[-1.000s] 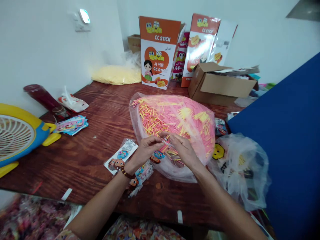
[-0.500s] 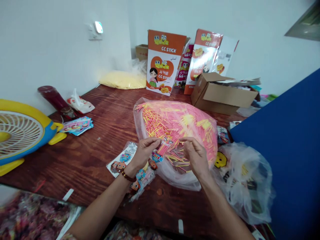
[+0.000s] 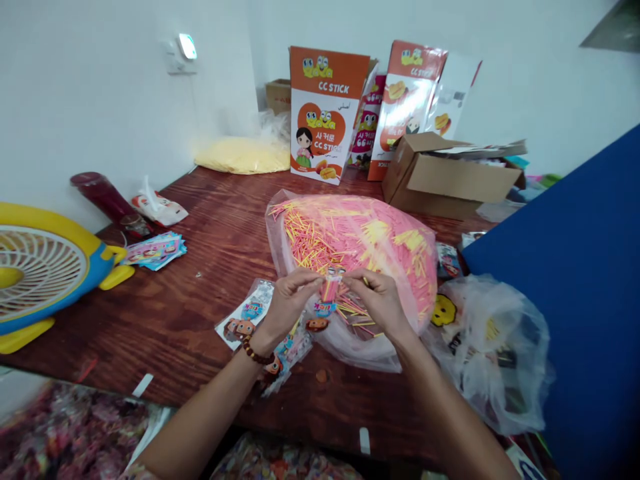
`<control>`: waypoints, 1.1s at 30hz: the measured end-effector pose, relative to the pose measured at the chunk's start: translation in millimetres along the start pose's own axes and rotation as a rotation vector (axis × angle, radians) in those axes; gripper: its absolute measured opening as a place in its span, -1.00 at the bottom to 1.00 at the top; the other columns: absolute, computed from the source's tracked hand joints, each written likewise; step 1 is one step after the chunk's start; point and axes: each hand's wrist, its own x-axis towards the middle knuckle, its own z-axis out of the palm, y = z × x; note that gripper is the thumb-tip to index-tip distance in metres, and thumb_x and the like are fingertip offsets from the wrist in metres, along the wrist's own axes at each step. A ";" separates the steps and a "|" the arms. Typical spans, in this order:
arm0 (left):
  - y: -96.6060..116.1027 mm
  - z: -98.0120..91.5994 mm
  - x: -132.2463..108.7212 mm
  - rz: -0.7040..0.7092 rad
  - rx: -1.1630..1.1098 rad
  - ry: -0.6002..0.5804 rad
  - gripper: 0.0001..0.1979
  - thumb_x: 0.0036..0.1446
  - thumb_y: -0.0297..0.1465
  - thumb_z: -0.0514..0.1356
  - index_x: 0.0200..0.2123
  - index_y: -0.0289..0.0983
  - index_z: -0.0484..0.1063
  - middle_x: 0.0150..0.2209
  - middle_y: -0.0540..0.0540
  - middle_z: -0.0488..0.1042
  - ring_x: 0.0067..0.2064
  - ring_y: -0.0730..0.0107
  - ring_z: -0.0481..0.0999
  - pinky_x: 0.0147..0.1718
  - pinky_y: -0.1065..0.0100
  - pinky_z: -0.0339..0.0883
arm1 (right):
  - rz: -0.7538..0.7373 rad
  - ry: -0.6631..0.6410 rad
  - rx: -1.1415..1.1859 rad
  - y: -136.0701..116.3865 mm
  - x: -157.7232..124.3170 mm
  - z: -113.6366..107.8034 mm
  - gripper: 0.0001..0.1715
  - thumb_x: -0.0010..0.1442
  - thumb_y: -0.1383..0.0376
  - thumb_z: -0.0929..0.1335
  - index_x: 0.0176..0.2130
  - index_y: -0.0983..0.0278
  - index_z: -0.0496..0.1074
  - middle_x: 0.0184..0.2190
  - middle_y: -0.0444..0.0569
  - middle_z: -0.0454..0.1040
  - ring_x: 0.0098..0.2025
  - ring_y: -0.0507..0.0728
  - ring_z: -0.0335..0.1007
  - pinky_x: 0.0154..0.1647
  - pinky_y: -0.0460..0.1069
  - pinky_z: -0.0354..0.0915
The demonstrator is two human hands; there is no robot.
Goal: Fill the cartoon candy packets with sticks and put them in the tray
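Between my two hands hangs a small printed pouch (image 3: 326, 303) with pink and yellow sticks showing through its clear part. My left hand (image 3: 291, 300) pinches its upper left edge; a beaded bracelet is on that wrist. My right hand (image 3: 376, 297) pinches the upper right edge, and the tip of a yellow stick seems to show by its fingers. Just beyond lies a large clear bag (image 3: 360, 233) full of thin pink and yellow sticks. Flat printed pouches (image 3: 245, 317) lie on the table by my left forearm, partly hidden by it.
A yellow and blue fan (image 3: 55, 267) stands at the left, near a stack of colourful packets (image 3: 155, 251). Printed cartons (image 3: 325, 113) and an open cardboard box (image 3: 450, 183) stand at the back. A crumpled plastic bag (image 3: 500, 360) lies right, beside a blue panel (image 3: 575, 280).
My right hand has moved left to the pouch and now grips its edge. The pouch has turned more upright, with sticks visible inside. The view has shifted slightly.
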 end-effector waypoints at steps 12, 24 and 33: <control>-5.4 -14.8 -7.4 -0.524 -0.212 -0.247 -0.66 -0.21 -0.31 0.49 -0.33 -0.33 0.58 -0.39 -0.02 0.56 -0.38 0.50 0.45 -0.32 0.43 0.30 | 0.245 0.049 0.307 7.0 1.1 22.1 -0.74 -0.02 0.12 0.47 -0.46 0.28 0.53 -0.76 -0.30 0.11 -0.64 -0.06 -0.01 -0.59 -0.10 -0.05; -7.1 -54.4 -33.1 -0.504 0.028 -0.222 -0.70 -0.13 -0.23 0.42 -0.47 -0.33 0.49 -0.51 0.04 0.44 -0.47 0.51 0.33 -0.42 0.43 0.19 | 0.350 -0.212 0.294 10.9 -10.0 56.8 -0.62 -0.02 0.02 0.48 -0.49 0.27 0.43 -0.71 -0.31 0.04 -0.62 -0.07 -0.13 -0.59 -0.09 -0.15; -9.7 -84.4 -73.1 -0.586 0.129 -0.242 -0.68 -0.07 -0.17 0.38 -0.48 -0.33 0.49 -0.51 0.02 0.43 -0.46 0.47 0.34 -0.44 0.44 0.23 | 0.422 -0.369 0.360 24.9 -35.4 84.4 -0.59 0.00 0.05 0.47 -0.57 0.26 0.32 -0.66 -0.27 0.11 -0.56 -0.05 -0.03 -0.53 -0.10 -0.04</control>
